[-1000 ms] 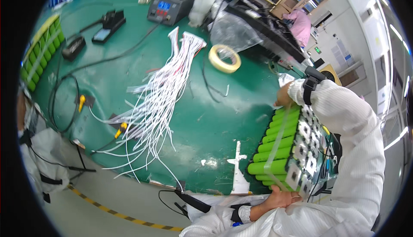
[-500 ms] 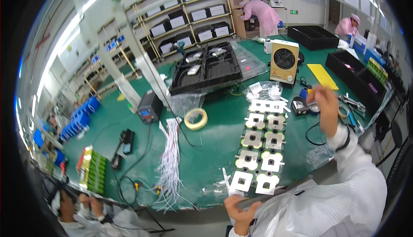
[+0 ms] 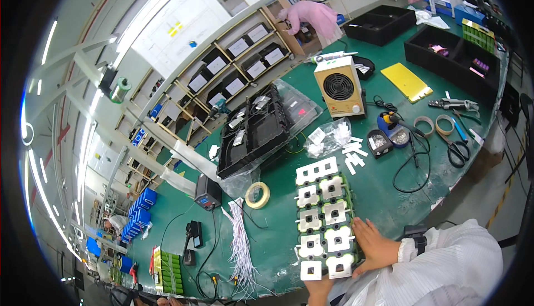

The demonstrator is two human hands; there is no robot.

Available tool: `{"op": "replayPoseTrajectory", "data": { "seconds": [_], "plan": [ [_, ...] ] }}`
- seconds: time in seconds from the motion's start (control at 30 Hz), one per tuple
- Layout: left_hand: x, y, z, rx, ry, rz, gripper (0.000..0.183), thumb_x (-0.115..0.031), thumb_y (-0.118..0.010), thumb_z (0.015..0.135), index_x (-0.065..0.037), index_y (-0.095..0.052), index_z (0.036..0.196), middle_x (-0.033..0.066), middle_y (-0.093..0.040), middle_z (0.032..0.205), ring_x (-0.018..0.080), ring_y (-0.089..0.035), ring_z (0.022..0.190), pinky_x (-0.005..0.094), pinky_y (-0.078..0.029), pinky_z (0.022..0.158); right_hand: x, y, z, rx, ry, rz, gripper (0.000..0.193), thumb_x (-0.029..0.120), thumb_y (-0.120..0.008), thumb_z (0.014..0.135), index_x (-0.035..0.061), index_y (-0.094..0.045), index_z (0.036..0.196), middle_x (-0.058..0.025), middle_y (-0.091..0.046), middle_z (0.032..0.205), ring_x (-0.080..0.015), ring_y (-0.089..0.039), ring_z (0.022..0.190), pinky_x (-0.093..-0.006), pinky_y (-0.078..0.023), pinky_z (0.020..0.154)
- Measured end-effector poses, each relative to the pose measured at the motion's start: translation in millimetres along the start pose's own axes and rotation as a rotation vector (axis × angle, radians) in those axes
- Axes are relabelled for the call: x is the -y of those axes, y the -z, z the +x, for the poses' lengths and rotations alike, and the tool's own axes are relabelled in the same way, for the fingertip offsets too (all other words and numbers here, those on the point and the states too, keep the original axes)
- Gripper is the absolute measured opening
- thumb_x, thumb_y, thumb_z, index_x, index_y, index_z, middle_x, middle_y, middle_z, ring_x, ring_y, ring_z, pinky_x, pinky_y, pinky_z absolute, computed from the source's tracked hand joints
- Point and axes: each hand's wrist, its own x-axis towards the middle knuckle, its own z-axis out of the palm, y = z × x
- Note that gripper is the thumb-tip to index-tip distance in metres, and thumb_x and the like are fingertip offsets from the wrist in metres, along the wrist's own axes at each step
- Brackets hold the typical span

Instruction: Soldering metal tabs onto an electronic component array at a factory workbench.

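Observation:
A green battery pack (image 3: 317, 217) lies at the table's near edge, with pale square pieces and metal plates in two rows on top. Against its right side rests my right hand (image 3: 377, 245), fingers along the cells and thumb round toward the near corner, gripping it. My left hand (image 3: 319, 288) meets the pack's near edge; its fingers are hidden by the pack. Beyond the far end lie loose white strips (image 3: 354, 153) and a clear bag (image 3: 331, 137) of white pieces.
A beige fan unit (image 3: 339, 86) stands behind the bag. Rightward are a soldering iron (image 3: 392, 118), scissors (image 3: 457, 149), tape rolls (image 3: 445, 123) and a yellow board (image 3: 406, 82). Leftward lie white wires (image 3: 240, 245), a tape roll (image 3: 257, 195) and a black tray (image 3: 253, 131).
My right hand has come down from above the table's right side onto the pack's right side. My left hand has moved in against the near edge. The head view has shifted and tilted.

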Motion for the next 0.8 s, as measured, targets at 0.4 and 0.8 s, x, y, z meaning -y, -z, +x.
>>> {"op": "replayPoseTrajectory", "data": {
  "seconds": [0.4,0.8],
  "plan": [
    [-42,-74,-12,-0.277,0.133,0.32,0.089,-0.031,-0.098,0.065,0.004,-0.054,0.133,0.0137,-0.074,0.108,0.0275,-0.071,0.101,0.0392,-0.054,0.093,-54,44,49,-0.015,0.227,0.325,0.109,0.031,-0.086,0.081,-0.0054,-0.017,0.157,-0.0267,-0.041,0.153,-0.0407,-0.038,0.145,-0.0493,-0.021,0.125],
    [-49,36,65,0.08,-0.241,0.548,0.047,-0.017,-0.086,0.079,-0.001,-0.07,0.12,0.0209,-0.069,0.125,0.0379,-0.066,0.116,0.0461,-0.053,0.096,-64,55,16,0.009,-0.085,0.211,0.122,0.029,-0.092,0.072,-0.0054,-0.014,0.16,-0.0303,-0.029,0.161,-0.0426,-0.026,0.153,-0.0453,-0.027,0.125]
  ]
}}
